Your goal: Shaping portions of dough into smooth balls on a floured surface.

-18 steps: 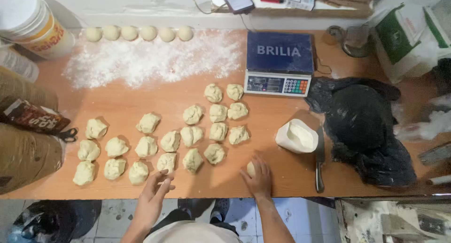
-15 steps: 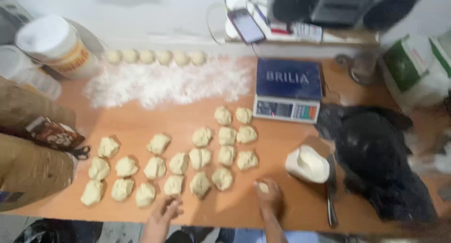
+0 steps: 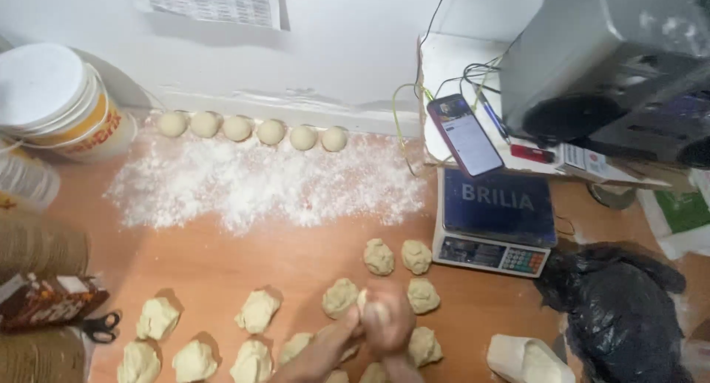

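Wooden table. Carried flour, six round balls along the wall, rough dough lumps in front, a scale, black bag, scissors, bucket.

dough balls behind flour | scale right | dough pieces in front

I see a warm orange-brown wooden counter running up to a plain white wall. A printed sheet of paper hangs on it, and cables trail down. Light is soft, even.
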